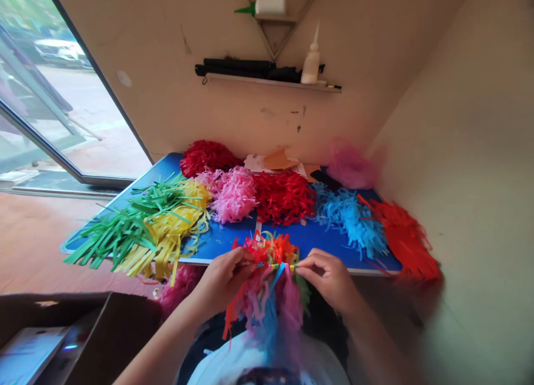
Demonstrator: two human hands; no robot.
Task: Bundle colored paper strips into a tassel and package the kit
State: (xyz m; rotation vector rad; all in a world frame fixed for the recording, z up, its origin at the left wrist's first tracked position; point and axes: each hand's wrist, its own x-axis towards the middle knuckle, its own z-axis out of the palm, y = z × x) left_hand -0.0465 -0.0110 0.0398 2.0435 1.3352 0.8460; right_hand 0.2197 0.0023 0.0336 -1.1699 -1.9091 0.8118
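Note:
A multicoloured fringe garland (270, 296) hangs over the table's front edge and down over my lap, with orange, blue, pink and green strips. My left hand (233, 271) pinches the left end of its top band. At the right end of that band, my right hand (317, 268) is closed in a pinch too. The band runs level between the two hands. Above it, red and orange strips (275, 246) bunch up against the blue table (233, 237).
Green (125, 218), yellow (171, 229), pink (233, 196), red (286, 197), light blue (354, 218) and orange-red (404, 237) strip bundles lie across the table. A black phone (326, 180) and papers lie behind. Glue bottles (311, 65) stand on wall shelves. An open box (104, 335) is lower left.

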